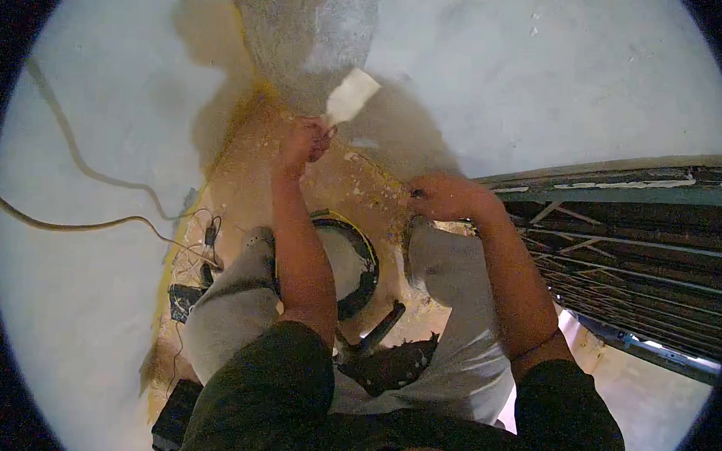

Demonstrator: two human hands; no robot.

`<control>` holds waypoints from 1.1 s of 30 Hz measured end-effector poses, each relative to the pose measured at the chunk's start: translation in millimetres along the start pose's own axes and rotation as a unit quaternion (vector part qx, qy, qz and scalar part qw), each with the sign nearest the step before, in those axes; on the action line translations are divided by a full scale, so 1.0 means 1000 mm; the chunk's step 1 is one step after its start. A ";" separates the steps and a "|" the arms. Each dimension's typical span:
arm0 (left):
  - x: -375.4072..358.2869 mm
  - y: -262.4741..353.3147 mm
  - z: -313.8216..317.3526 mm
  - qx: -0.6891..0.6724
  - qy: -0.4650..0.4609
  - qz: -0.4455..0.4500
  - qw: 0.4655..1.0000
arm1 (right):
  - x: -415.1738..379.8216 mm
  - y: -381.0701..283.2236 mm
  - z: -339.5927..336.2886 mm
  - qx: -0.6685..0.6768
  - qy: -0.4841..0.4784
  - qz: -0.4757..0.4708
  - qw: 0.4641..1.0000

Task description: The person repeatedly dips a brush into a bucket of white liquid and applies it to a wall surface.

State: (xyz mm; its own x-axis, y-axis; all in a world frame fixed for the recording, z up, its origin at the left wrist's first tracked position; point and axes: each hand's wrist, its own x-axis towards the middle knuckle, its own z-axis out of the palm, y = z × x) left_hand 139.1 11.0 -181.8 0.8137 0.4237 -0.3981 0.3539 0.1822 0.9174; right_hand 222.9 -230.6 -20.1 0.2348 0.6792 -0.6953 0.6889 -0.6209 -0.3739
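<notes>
My left hand (306, 142) is closed round the handle end of a putty knife (352, 96), whose pale, wide blade points up and to the right. The blade overlaps the lower edge of a rough grey patch (313, 30) on the white wall. Close by my right knee is my right hand (447, 199), fingers curled with a small dark spot at their tips; I cannot tell what they hold. A round bucket (372, 278) with a dark rim and greyish contents stands between my legs, partly hidden by my left forearm.
A cable (79, 228) runs in from the left to a dark box (184, 302) and wires beside my left leg. Another black box (177, 419) lies lower down. A folding metal gate (618, 237) fills the right side. Dark debris (391, 364) lies between my feet.
</notes>
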 end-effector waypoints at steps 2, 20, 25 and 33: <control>-0.008 0.008 -0.007 -0.234 -0.064 -0.004 0.970 | 0.000 -0.002 0.000 0.011 -0.007 0.020 1.000; 0.115 -0.249 0.075 -0.071 0.051 -0.096 0.992 | 0.027 0.014 0.011 0.000 -0.025 -0.050 0.998; 0.112 -0.246 0.094 0.135 0.045 -0.102 0.985 | 0.016 0.001 0.005 -0.009 -0.029 0.003 1.000; 0.114 -0.257 0.082 0.415 0.020 0.025 0.909 | 0.015 0.014 0.008 -0.006 -0.024 -0.009 1.000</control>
State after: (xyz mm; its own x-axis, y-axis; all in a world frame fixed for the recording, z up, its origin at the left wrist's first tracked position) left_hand 178.7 -60.8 -463.1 0.8266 0.4480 -0.3406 0.5568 -0.5632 0.6106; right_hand 230.9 -231.9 -40.8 0.1890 0.6709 -0.7171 0.7014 -0.6033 -0.3796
